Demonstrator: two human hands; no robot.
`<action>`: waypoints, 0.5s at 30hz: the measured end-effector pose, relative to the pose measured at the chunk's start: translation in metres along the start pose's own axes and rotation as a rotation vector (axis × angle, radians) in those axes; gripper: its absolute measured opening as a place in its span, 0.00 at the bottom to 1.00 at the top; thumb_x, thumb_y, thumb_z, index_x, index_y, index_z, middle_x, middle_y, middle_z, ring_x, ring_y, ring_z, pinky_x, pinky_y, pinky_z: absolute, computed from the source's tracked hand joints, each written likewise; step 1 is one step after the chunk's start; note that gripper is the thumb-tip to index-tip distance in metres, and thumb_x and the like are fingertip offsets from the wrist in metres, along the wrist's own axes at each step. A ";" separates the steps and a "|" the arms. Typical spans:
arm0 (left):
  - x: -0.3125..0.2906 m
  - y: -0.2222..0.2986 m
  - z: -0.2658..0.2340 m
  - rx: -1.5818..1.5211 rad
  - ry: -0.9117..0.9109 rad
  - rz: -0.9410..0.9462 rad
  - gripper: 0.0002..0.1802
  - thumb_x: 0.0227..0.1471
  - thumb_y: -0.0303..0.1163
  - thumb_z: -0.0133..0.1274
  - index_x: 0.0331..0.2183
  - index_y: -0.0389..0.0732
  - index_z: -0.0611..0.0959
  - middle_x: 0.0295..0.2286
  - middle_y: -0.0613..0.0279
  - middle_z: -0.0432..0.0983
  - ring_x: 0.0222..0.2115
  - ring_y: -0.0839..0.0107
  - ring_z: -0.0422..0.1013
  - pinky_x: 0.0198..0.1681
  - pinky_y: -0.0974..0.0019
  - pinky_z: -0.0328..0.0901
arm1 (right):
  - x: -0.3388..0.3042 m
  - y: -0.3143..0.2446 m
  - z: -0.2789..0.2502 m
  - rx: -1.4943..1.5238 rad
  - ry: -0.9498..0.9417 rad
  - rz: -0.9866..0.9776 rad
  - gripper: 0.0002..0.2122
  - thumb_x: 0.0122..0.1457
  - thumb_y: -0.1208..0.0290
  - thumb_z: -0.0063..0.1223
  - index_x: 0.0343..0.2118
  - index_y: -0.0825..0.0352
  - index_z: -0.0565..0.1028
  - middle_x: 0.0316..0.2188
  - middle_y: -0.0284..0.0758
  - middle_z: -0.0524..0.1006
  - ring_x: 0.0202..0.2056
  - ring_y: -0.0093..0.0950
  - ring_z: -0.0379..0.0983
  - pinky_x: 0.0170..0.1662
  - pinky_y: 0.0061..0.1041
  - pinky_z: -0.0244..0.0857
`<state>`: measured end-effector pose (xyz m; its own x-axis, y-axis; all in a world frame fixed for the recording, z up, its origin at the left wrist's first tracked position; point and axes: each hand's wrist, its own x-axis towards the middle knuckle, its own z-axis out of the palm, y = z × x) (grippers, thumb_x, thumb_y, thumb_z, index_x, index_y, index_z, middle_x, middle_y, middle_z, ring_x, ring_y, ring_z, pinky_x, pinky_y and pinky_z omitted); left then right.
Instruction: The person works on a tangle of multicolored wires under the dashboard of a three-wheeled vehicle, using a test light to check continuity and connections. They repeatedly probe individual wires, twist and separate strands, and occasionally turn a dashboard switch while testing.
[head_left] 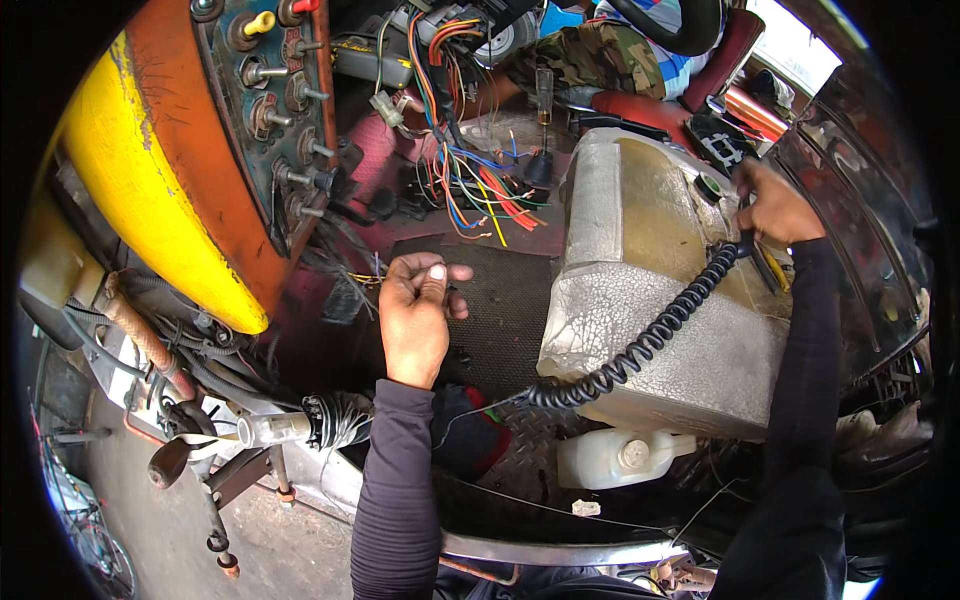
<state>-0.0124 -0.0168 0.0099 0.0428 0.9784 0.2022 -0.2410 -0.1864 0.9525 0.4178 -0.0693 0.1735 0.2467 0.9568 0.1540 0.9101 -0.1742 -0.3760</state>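
My left hand (418,312) is raised over the dark floor mat (500,300), thumb pressed to the fingers; anything in the pinch is too small to make out. Thin yellow wires (365,278) end just left of it. On the right, my right hand (782,207) is closed at the edge of the worn silver-grey cover (640,310), its fingers slightly blurred. A black coiled cable (650,350) runs up to beneath this hand. Yellow-handled pliers (776,268) lie under the wrist. What the right fingers grip is hidden.
A bundle of loose coloured wires (480,195) hangs ahead, beside a clear-handled screwdriver (544,95). Switches line a panel (270,110) at left. A white plastic bottle (610,458) lies below the cover. Another person's camouflage-clad leg (590,60) is at the back.
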 end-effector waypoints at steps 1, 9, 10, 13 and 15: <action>0.000 0.000 -0.001 -0.019 0.006 -0.009 0.12 0.70 0.27 0.49 0.53 0.38 0.75 0.37 0.58 0.83 0.24 0.80 0.69 0.29 0.72 0.70 | -0.001 -0.004 -0.003 -0.014 0.127 -0.089 0.24 0.46 0.82 0.65 0.50 0.73 0.73 0.34 0.39 0.78 0.33 0.31 0.79 0.32 0.32 0.74; -0.004 0.004 0.005 -0.241 -0.084 -0.123 0.08 0.66 0.28 0.58 0.45 0.38 0.85 0.33 0.72 0.78 0.29 0.81 0.70 0.34 0.73 0.68 | 0.020 -0.035 0.036 0.345 0.191 -0.253 0.27 0.46 0.77 0.63 0.53 0.74 0.73 0.44 0.42 0.77 0.39 0.32 0.76 0.48 0.30 0.72; -0.004 0.006 0.005 -0.313 -0.088 -0.162 0.09 0.66 0.28 0.59 0.47 0.37 0.85 0.33 0.72 0.78 0.29 0.82 0.70 0.34 0.74 0.68 | 0.023 -0.041 0.041 0.365 0.224 -0.236 0.28 0.47 0.79 0.61 0.55 0.73 0.72 0.45 0.43 0.76 0.38 0.32 0.77 0.45 0.29 0.73; -0.006 0.019 0.002 -0.371 0.020 -0.119 0.12 0.64 0.28 0.61 0.47 0.33 0.84 0.31 0.71 0.78 0.28 0.82 0.70 0.31 0.74 0.68 | 0.014 -0.070 0.057 0.831 0.032 -0.381 0.25 0.51 0.88 0.52 0.55 0.69 0.71 0.42 0.40 0.75 0.31 0.26 0.80 0.29 0.22 0.73; -0.008 0.039 0.001 -0.308 0.143 -0.036 0.12 0.63 0.28 0.61 0.46 0.33 0.84 0.28 0.72 0.76 0.24 0.83 0.66 0.26 0.74 0.64 | 0.007 -0.102 0.063 0.819 -0.083 -0.344 0.23 0.52 0.84 0.52 0.54 0.68 0.72 0.40 0.35 0.75 0.28 0.22 0.76 0.28 0.24 0.70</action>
<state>-0.0206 -0.0320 0.0454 -0.0744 0.9906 0.1147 -0.5246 -0.1367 0.8403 0.3061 -0.0300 0.1551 -0.0504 0.9447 0.3239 0.3984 0.3164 -0.8609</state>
